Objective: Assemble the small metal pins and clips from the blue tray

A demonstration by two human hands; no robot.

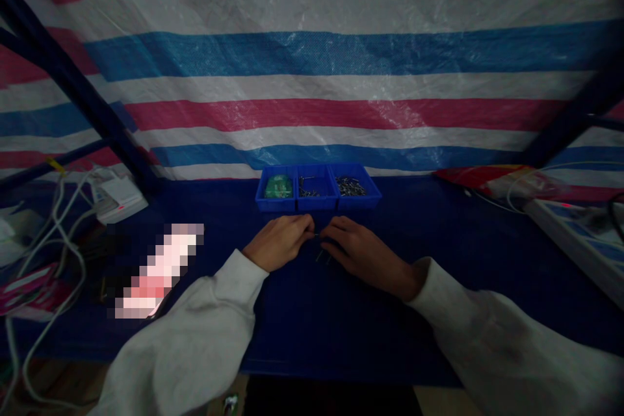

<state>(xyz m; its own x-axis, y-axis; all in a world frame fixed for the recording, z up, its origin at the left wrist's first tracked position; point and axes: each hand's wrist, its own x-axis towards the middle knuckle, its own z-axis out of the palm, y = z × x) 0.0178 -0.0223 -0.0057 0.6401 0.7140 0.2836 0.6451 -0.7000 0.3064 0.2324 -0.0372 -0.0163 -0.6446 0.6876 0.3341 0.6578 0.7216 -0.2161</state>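
Note:
My left hand (283,242) is closed in a pinch just in front of the blue tray. Facing it, my right hand (363,253) is closed too, its fingertips a short way from the left ones. A small thin metal piece (316,234), perhaps a screw, spans the narrow gap between both sets of fingertips; its exact kind is too small to tell. A few similar thin pieces (320,256) lie on the table under my right fingers. The blue three-part tray (316,207) has many small metal pieces (350,186) in its right compartment and fewer in the middle one.
Green material in clear plastic (278,186) fills the tray's left compartment. On the dark blue table (312,331), a lit, blurred-out phone-like screen (158,273) lies left, near white cables (73,240) and a white box (119,195). Right are a red bag (482,177) and a pale box (575,240).

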